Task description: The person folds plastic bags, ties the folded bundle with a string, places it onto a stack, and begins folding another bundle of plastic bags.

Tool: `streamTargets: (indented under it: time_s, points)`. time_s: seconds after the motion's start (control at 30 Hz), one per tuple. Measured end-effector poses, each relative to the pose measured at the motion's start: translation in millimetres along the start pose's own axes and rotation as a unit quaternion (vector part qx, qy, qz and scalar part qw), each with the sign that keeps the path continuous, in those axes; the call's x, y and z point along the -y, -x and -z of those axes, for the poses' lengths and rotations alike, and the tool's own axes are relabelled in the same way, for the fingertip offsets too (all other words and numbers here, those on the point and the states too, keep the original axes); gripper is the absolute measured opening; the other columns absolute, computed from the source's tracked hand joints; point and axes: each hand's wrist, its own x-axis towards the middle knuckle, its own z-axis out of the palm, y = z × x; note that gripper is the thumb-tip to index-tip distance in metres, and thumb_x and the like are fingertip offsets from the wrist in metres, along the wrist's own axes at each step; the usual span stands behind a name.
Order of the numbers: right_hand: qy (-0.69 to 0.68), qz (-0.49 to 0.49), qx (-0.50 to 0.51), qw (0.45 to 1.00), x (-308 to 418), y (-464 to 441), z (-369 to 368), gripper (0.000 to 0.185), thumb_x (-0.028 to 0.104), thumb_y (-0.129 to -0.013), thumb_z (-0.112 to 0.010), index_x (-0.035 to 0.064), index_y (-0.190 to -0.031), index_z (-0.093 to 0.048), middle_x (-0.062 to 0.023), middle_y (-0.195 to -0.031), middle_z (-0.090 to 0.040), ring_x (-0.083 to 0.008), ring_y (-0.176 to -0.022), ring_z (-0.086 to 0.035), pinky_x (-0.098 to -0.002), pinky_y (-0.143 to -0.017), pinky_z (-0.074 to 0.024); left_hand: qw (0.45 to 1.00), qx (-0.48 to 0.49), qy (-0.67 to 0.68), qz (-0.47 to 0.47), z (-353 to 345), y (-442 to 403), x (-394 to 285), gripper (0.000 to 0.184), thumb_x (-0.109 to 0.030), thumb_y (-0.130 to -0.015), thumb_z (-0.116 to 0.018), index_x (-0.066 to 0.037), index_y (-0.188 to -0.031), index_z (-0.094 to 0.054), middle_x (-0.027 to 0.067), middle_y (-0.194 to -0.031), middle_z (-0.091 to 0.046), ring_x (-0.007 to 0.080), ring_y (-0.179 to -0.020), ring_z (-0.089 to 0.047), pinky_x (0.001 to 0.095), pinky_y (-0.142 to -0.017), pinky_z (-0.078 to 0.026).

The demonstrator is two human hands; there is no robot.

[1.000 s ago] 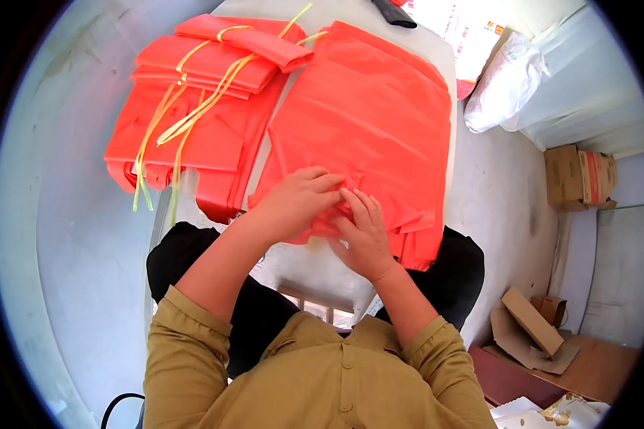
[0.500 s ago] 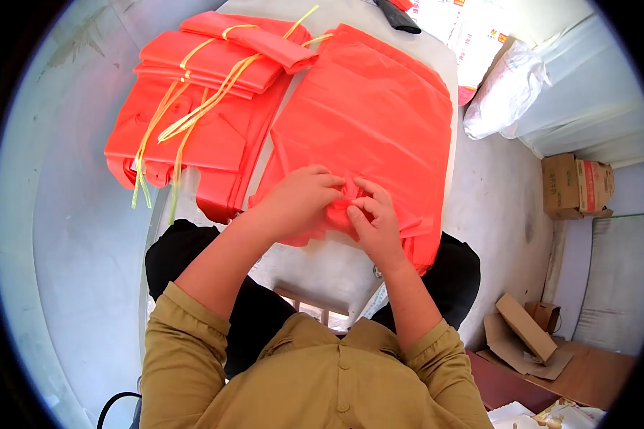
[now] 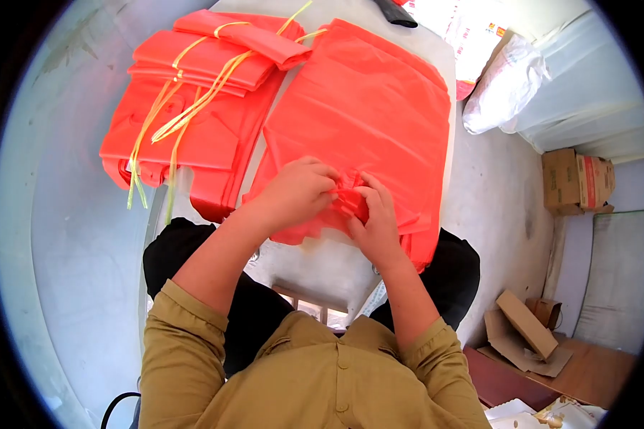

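A flat stack of red plastic bags (image 3: 365, 100) lies on the white table in front of me. At its near edge, my left hand (image 3: 302, 191) pinches gathered plastic of a bag with the fingertips. Close beside it, my right hand (image 3: 376, 223) is closed on the same bunched part, its fingers curled and thumb inward. The crumpled red plastic (image 3: 350, 200) shows between the two hands. To the left sits a pile of folded red bags (image 3: 168, 136), with yellow ties (image 3: 215, 91) looped around and hanging over it.
The table (image 3: 304, 268) ends just before my lap. A black object (image 3: 395, 13) lies at its far edge. On the right are a white sack (image 3: 504, 82), a cardboard box (image 3: 576, 182) and flattened cardboard (image 3: 526, 336) on a brown surface.
My fingers have shifted on the bunched plastic, and the right fingers are curled further in around it. The view has moved slightly; the stacks lie as before.
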Motion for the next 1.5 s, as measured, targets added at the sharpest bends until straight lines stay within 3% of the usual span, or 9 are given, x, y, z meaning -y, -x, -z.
streamTargets:
  time_s: [0.23,0.43,0.53,0.73,0.83,0.93,1.03,1.23,1.5]
  points:
    - [-0.096,-0.034,-0.024,0.995,-10.6,-7.0,-9.4,0.011,0.005,-0.092,-0.074,-0.003,-0.099,-0.072,-0.0172,-0.147,-0.057,-0.0319,-0.133,-0.054,-0.0408,-0.112,-0.0451,0.999,0.05,-0.007,0.003,16.1,-0.2,-9.9,0.028,-0.021,-0.092,-0.076,0.001,-0.109,-0.075,0.015,-0.13,-0.071,0.0347,-0.126,-0.059,0.0458,-0.108,-0.048]
    - [-0.161,-0.123,-0.04,0.978,-10.8,-20.0,-5.5,0.01,0.006,-0.098,-0.07,-0.0036,-0.095,-0.071,-0.0141,-0.139,-0.062,-0.0142,-0.103,-0.064,-0.0299,-0.09,-0.0522,0.999,0.002,-0.052,-0.012,7.9,-3.8,-10.4,0.033,-0.022,-0.087,-0.079,-0.002,-0.113,-0.072,0.0133,-0.123,-0.072,0.0347,-0.118,-0.063,0.0457,-0.103,-0.05]
    - [-0.206,-0.176,-0.054,0.961,-5.1,-26.3,-3.6,0.014,0.011,-0.094,-0.073,-0.0035,-0.091,-0.073,-0.0209,-0.134,-0.066,-0.0296,-0.105,-0.069,-0.037,-0.088,-0.0548,0.997,-0.036,-0.067,0.026,-7.2,-10.9,-9.8,0.026,-0.021,-0.086,-0.079,-0.004,-0.104,-0.072,0.0105,-0.109,-0.071,0.0344,-0.105,-0.064,0.0459,-0.094,-0.052]
    - [-0.121,-0.136,-0.05,0.982,-15.0,-30.6,-1.7,0.018,0.009,-0.089,-0.077,-0.0011,-0.103,-0.07,-0.0165,-0.128,-0.068,-0.0308,-0.105,-0.07,-0.0403,-0.089,-0.056,0.993,-0.07,-0.086,0.047,-23.4,-24.2,-5.5,0.017,-0.017,-0.085,-0.078,-0.006,-0.089,-0.065,0.0089,-0.094,-0.064,0.0334,-0.092,-0.062,0.0472,-0.08,-0.051]
    - [0.066,0.082,-0.094,0.99,-9.0,-20.3,6.6,0.03,0.006,-0.084,-0.079,0.0016,-0.111,-0.07,-0.0149,-0.128,-0.068,-0.0325,-0.112,-0.067,-0.0424,-0.096,-0.055,0.993,-0.073,-0.075,0.059,-26.6,-26.9,-4.5,0.015,-0.015,-0.086,-0.076,-0.007,-0.089,-0.064,0.0098,-0.095,-0.065,0.0348,-0.093,-0.062,0.0482,-0.08,-0.051]
    - [0.088,0.166,0.001,0.982,-5.3,-13.8,8.5,0.038,0.004,-0.079,-0.079,0.0027,-0.117,-0.071,-0.0144,-0.132,-0.067,-0.0345,-0.121,-0.064,-0.0441,-0.103,-0.0529,0.987,-0.088,-0.095,0.09,-26.7,-30.8,-9.6,0.012,-0.014,-0.085,-0.075,-0.007,-0.087,-0.064,0.0079,-0.09,-0.065,0.0336,-0.089,-0.064,0.0462,-0.076,-0.053]
    - [0.115,0.12,-0.009,0.986,-8.6,-9.8,5.0,0.046,0.004,-0.079,-0.078,0.0011,-0.123,-0.069,-0.0149,-0.134,-0.066,-0.0351,-0.124,-0.062,-0.045,-0.105,-0.0523,0.986,-0.058,-0.111,0.112,-23.7,-31.6,-10.4,0.012,-0.013,-0.085,-0.073,-0.007,-0.093,-0.066,0.0087,-0.094,-0.066,0.0337,-0.09,-0.064,0.0453,-0.077,-0.053]
    - [0.082,0.082,0.051,0.992,-11.4,-17.2,17.3,0.045,0.005,-0.083,-0.076,-0.0006,-0.128,-0.068,-0.0179,-0.135,-0.066,-0.0363,-0.125,-0.062,-0.0446,-0.107,-0.0519,0.993,-0.057,-0.092,-0.052,0.1,-11.9,-2.7,0.029,-0.013,-0.087,-0.073,-0.006,-0.115,-0.071,0.0122,-0.119,-0.071,0.0342,-0.112,-0.065,0.0457,-0.095,-0.053]
    - [0.112,0.061,0.078,0.989,-5.1,-23.9,21.6,0.046,0.003,-0.087,-0.07,0.0004,-0.133,-0.067,-0.0165,-0.136,-0.067,-0.0359,-0.124,-0.063,-0.0437,-0.106,-0.0528,0.975,-0.049,-0.204,-0.074,-0.3,-6.3,2.6,0.027,-0.013,-0.085,-0.066,-0.009,-0.111,-0.073,0.009,-0.12,-0.071,0.0305,-0.116,-0.065,0.0449,-0.096,-0.052]
